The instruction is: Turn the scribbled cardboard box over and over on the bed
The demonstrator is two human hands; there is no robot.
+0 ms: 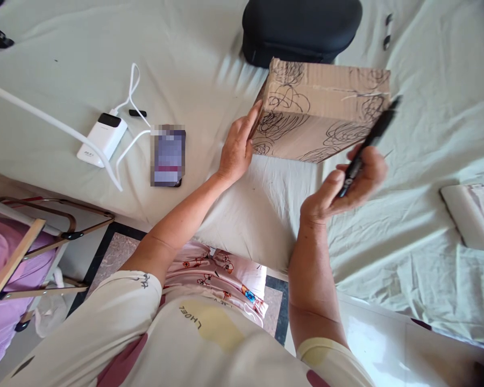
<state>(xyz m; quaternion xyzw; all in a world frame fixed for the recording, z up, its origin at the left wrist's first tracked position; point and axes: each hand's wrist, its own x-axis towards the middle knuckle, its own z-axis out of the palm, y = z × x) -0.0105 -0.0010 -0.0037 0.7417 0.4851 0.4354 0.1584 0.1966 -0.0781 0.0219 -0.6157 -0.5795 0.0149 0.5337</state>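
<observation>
A brown cardboard box [318, 131] with black looping scribbles on its top and near side rests on the pale green cloth. Against the box's left end lies my left hand [239, 142], fingers extended along it and partly hidden behind the edge. My right hand [349, 183] is closed around a black marker pen [369, 145], just off the box's right front corner. The marker slants up and to the right, its far end overlapping the box's right edge in view. Whether its tip touches the cardboard I cannot tell.
Behind the box sits a black zip case [300, 29]. To the left are a white power bank [102, 138] with a cable and a phone [169, 158]. A small pen-like item [388, 32] lies at far right, and a white pack [471, 215] nearer. A folding chair [44, 242] stands lower left.
</observation>
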